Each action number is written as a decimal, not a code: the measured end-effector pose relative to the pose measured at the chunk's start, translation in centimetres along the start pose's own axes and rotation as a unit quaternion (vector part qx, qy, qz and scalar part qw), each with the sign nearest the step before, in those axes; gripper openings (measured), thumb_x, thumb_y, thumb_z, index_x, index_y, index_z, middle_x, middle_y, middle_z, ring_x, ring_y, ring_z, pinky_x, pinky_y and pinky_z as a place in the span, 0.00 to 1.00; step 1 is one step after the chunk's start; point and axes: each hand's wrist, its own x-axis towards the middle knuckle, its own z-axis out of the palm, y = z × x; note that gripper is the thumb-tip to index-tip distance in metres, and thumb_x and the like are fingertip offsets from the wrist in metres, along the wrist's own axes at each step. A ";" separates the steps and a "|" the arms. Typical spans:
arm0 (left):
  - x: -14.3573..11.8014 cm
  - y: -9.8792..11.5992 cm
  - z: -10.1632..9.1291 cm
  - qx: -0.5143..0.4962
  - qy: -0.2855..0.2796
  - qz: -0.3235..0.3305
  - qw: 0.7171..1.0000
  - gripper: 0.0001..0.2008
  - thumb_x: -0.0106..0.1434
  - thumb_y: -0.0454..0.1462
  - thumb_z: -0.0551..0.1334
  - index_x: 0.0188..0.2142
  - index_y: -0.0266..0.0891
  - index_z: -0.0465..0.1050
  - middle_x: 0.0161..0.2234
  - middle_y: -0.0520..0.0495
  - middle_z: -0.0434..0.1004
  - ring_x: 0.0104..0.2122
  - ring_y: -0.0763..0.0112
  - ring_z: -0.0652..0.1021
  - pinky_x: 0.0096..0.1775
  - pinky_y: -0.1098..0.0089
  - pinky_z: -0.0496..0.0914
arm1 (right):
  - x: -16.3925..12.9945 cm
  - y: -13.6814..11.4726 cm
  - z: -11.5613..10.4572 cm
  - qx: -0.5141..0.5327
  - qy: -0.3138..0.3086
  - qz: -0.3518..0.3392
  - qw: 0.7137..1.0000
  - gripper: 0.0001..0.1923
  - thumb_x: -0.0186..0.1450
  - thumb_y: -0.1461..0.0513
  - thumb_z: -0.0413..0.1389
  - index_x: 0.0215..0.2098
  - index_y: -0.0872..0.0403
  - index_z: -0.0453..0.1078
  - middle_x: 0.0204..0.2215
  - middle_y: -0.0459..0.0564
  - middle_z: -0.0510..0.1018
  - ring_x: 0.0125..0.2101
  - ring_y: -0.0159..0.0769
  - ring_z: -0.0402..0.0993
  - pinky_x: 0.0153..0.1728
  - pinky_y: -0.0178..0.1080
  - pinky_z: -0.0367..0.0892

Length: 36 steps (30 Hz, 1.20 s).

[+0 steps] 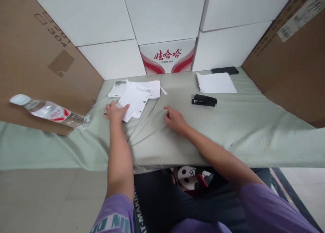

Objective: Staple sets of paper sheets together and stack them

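My left hand (pixel 114 112) rests on the green cloth, its fingers touching the near corner of a loose pile of printed sheets (pixel 135 97). My right hand (pixel 174 119) lies on the cloth a little to the right, fingers curled, holding nothing. A black stapler (pixel 203 100) sits beyond my right hand. A neat stack of blank white paper (pixel 216 82) lies further back right.
A clear water bottle (pixel 50 112) lies on its side at the left. Cardboard panels (pixel 38 57) flank both sides; white boxes (pixel 167 56) form the back wall. A dark phone (pixel 224 70) lies behind the blank stack. The table edge (pixel 152 163) is near me.
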 end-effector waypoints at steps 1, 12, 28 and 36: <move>0.0 0.1 0.0 0.004 0.009 -0.004 1.000 0.46 0.51 0.60 0.67 0.62 0.39 0.65 0.66 0.28 0.60 0.65 0.35 0.60 0.60 0.39 0.59 | 0.0 0.0 0.0 0.001 0.000 0.001 1.000 0.22 0.68 0.62 0.50 0.59 0.54 0.65 0.33 0.48 0.78 0.32 0.36 0.71 0.34 0.37 0.59; 1.8 -0.2 -0.2 -0.288 0.111 0.065 0.949 0.04 0.59 0.35 0.64 0.34 0.36 0.76 0.29 0.49 0.77 0.34 0.65 0.78 0.44 0.64 0.73 | 0.3 0.2 -0.1 0.044 0.009 -0.001 0.999 0.20 0.67 0.62 0.51 0.57 0.54 0.67 0.32 0.47 0.77 0.30 0.33 0.69 0.34 0.36 0.60; -4.8 4.2 -0.3 -0.588 -0.362 0.074 0.720 0.15 0.56 0.40 0.72 0.40 0.33 0.79 0.37 0.40 0.84 0.44 0.57 0.83 0.45 0.64 0.79 | 1.6 0.5 -2.0 0.438 -0.057 0.206 0.873 0.15 0.65 0.54 0.60 0.45 0.53 0.68 0.47 0.56 0.80 0.17 0.24 0.64 0.15 0.33 0.60; -5.7 5.2 0.0 -0.658 -0.298 0.141 0.677 0.20 0.60 0.47 0.68 0.48 0.39 0.76 0.42 0.43 0.83 0.47 0.58 0.81 0.47 0.63 0.77 | 0.6 -0.6 -2.1 0.615 -0.280 0.186 0.713 0.19 0.69 0.47 0.53 0.45 0.52 0.71 0.39 0.53 0.80 0.27 0.32 0.71 0.23 0.34 0.66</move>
